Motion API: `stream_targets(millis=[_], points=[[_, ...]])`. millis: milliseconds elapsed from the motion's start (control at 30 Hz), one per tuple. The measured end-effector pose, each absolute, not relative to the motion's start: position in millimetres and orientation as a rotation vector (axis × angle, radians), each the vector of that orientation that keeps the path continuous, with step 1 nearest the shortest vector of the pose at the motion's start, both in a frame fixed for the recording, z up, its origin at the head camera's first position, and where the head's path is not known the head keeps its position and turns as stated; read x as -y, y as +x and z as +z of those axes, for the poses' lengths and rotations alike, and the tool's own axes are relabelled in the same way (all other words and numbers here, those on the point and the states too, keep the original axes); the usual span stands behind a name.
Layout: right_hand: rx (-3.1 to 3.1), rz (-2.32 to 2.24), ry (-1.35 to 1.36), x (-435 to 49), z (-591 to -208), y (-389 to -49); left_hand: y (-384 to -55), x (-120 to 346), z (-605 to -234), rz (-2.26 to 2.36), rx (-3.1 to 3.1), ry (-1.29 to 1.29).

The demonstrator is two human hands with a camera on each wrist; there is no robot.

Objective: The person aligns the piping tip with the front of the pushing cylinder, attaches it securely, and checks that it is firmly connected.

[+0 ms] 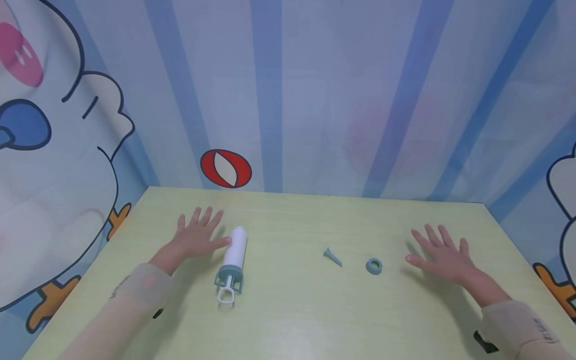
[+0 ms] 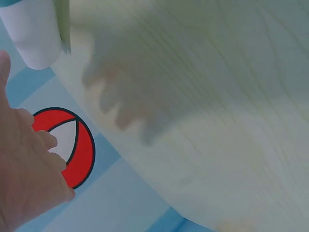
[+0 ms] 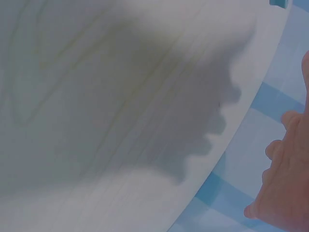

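Left hand (image 1: 198, 238) and right hand (image 1: 445, 259) are spread; a white-and-teal plastic syringe (image 1: 236, 252), round teal ring (image 1: 368, 266) and slender teal cone (image 1: 332, 257) are set apart between them, seemingly for access.

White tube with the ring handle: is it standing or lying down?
Lying down: in the head view, the white tube stretches lengthwise along the table.

Tube (image 1: 236, 250) — white; collar (image 1: 230, 271), cone (image 1: 333, 257) and ring (image 1: 373, 272) — grey-green; tabletop (image 1: 292, 310) pale yellow, grained; backdrop (image 1: 315, 100) striped in blues.
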State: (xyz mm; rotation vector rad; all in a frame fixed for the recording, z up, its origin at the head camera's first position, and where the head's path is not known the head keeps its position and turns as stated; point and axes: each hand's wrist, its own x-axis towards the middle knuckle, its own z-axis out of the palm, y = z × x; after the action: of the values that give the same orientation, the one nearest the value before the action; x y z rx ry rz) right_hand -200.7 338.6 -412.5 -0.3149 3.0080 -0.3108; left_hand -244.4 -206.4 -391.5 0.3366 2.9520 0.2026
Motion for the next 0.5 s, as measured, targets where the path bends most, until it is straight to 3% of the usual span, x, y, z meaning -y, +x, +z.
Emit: stream_targets(millis=[500], points=[[-3.022,-0.297,-0.408,-314,-415,-201,-253,177,-388,0.163,-2.944,0.470]])
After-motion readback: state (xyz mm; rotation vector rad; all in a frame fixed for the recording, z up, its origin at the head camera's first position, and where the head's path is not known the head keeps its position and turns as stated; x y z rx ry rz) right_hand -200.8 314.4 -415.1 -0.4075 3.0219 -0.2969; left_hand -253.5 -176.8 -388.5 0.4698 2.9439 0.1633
